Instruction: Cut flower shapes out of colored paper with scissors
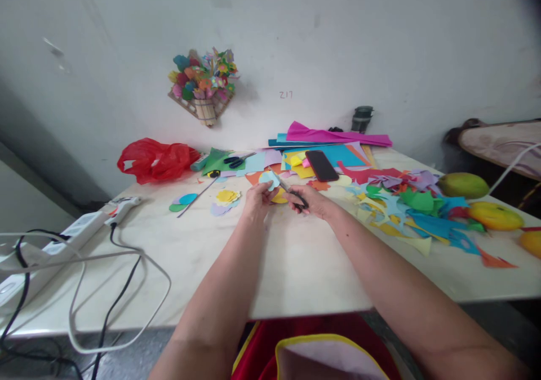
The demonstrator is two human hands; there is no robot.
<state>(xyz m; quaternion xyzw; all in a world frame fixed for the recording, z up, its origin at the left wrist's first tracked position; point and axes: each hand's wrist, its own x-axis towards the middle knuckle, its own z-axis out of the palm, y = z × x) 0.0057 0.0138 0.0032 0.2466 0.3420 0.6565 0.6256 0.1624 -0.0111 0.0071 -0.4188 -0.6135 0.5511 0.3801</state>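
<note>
My left hand is closed in a pinch on a small light blue paper piece, held above the white table. My right hand is wrapped round the black handles of a pair of scissors, whose blades point up and left to the blue piece. Just behind my hands lies a yellow paper flower on a pale purple cutout, and a yellow scrap shows between my hands.
A heap of coloured paper scraps lies to the right, with mangoes beyond. Coloured sheets, a black phone and a second pair of scissors sit at the back. A red bag and power strip with cables are left.
</note>
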